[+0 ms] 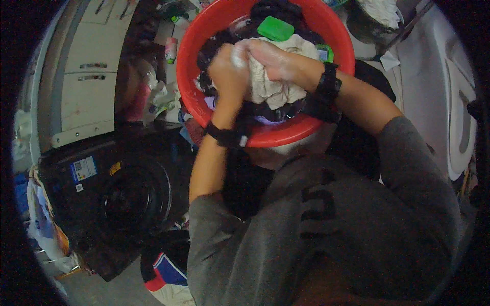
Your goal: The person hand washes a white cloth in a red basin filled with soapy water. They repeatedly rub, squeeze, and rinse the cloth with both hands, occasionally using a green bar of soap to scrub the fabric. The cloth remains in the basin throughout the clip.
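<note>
A red plastic basin (268, 137) holds dark wet laundry and some purple cloth. Over the dark laundry lies a cream cloth (281, 93), bunched up, with my left hand (229, 69) and my right hand (271, 61) closed on its upper left part. White lather covers my fingers where the two hands meet; my left hand is blurred. A green bar of soap (275, 28) rests just above my right hand, at the far edge of the cream cloth. Near the basin's right wall is a small green packet (325, 53). Black bands circle both wrists.
At the left stand a black front-loading washing machine (128, 199) and a pale cabinet (90, 91). Small bottles (171, 49) lie left of the basin. A dark bowl with pale cloth (379, 13) is at the upper right, beside a large white plastic item (459, 118). Clothing (170, 275) lies low on the left.
</note>
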Motion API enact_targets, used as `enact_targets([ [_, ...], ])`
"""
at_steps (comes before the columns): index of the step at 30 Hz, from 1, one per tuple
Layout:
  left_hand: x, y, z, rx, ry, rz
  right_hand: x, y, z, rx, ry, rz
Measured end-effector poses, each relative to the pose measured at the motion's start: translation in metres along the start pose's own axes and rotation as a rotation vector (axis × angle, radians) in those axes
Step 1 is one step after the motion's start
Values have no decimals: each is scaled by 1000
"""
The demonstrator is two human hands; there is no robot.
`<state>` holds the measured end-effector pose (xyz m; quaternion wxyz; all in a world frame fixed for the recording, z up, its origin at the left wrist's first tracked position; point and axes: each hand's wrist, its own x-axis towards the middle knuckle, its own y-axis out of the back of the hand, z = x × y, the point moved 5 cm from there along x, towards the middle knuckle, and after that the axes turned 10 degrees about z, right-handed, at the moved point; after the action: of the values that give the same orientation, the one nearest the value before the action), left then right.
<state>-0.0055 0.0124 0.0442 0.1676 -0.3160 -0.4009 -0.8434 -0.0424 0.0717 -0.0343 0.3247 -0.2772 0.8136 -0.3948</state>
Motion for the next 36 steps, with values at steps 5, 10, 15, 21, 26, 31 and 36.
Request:
enact_targets([
  [5, -12, -7, 4, -58, -251, 30, 0, 6, 5, 185, -37, 305],
  [10, 7, 5, -57, -95, 27, -37, 0, -8, -14, 11, 164, 95],
  [15, 9, 14, -85, -318, 422, -418, -7, 18, -29, -170, 45, 157],
  [21, 26, 44, -117, -926, 699, 11, -2, 17, -18, -624, 102, 123],
  [26, 21, 47, -77, -403, 176, 258, 9, 11, -5, -105, 135, -29],
  [31, -10, 7, 5, -157, -408, -86, 15, 7, 14, 198, 47, -77],
  [36, 4, 5, -39, -70, 394, 63, 14, 17, 33, 84, 48, 215],
])
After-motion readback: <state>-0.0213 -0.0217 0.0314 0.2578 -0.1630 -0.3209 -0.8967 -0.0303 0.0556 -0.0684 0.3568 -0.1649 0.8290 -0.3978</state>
